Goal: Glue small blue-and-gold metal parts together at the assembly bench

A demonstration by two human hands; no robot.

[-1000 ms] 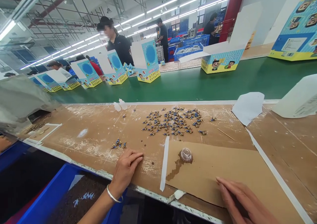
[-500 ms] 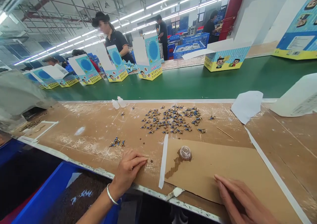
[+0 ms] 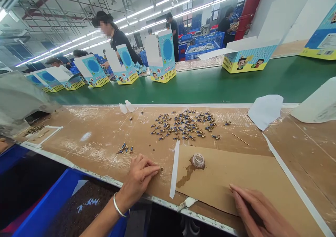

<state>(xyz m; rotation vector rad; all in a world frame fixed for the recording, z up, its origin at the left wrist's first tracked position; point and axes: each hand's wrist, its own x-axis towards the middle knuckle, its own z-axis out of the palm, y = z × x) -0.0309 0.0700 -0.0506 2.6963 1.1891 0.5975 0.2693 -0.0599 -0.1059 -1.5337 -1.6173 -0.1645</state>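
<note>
While the person is leaning over the brown cardboard-covered table, the left hand is lying palm down near the front edge, wrist bent and ringed by a thin silver bangle, fingers held close together and stretched to the right, holding nothing. Its fingertips are reaching a tiny dark brown bead lying on the cardboard, touching it or just short of it; the pictures do not settle which. The right hand is resting flat on a lighter sheet of brown cardboard at the lower right, fingers long and nearly together, gripping nothing.

Between the two hands a strip of white tape is running away from the front edge, and just beyond it a small clear round plastic cap is sitting at the head of a dark stain. Farther back, well apart from both hands, a scatter of small blue and gold figure parts is spreading across the table, with a small cluster of the same parts lying near the left hand.

Compared with half a second ago, the left hand is lying a little farther right, its fingertips now closer to the bead, while the right hand is staying flat in much the same spot.
</note>
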